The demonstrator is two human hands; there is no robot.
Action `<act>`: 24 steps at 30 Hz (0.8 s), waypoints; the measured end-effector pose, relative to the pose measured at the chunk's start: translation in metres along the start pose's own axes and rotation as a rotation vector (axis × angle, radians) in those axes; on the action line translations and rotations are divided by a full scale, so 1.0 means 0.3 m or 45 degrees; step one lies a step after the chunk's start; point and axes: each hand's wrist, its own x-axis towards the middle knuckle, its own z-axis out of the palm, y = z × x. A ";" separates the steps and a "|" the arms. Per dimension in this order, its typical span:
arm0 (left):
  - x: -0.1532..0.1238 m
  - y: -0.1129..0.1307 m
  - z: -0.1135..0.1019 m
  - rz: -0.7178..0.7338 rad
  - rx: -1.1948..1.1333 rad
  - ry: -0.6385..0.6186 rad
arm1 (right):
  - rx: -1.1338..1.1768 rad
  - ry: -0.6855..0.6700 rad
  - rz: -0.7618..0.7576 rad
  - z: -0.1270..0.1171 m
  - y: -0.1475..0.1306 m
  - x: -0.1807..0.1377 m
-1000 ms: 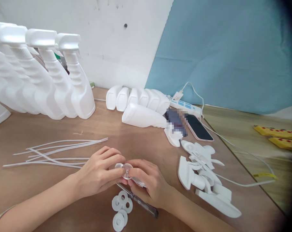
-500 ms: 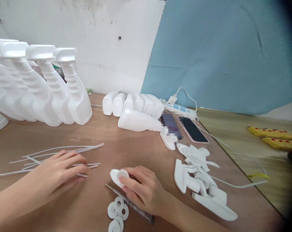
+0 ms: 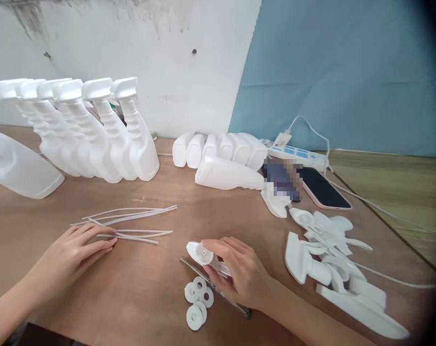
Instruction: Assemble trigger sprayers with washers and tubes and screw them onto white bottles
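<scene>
The left hand (image 3: 77,252) lies flat on the table (image 3: 149,283), fingers extended and gripping nothing, with its fingertips at the thin white tubes (image 3: 131,223). At centre front, the right hand (image 3: 239,274) is clamped around a white sprayer head (image 3: 202,253). White washers (image 3: 196,300) and a screwdriver (image 3: 245,313) lie just beside it. Loose sprayer parts (image 3: 329,259) lie farther right.

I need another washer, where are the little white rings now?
Head view: the white rings lie clustered on the table near its front edge, beside the screwdriver, just left of the right hand that grips a spray head.
</scene>
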 end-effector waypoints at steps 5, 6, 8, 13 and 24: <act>0.039 0.076 0.047 0.047 0.068 0.186 | 0.007 0.006 0.008 0.003 0.002 -0.002; 0.057 0.097 0.053 0.048 0.059 0.192 | 0.012 0.004 0.008 0.003 0.003 -0.001; 0.098 0.139 0.063 0.072 0.034 0.170 | 0.027 0.009 0.004 0.002 0.003 0.001; 0.171 0.206 0.094 0.131 0.020 0.090 | 0.027 -0.010 0.034 -0.008 -0.003 0.014; 0.251 0.284 0.035 0.136 -0.276 0.478 | -0.106 -0.005 0.059 -0.019 0.002 0.032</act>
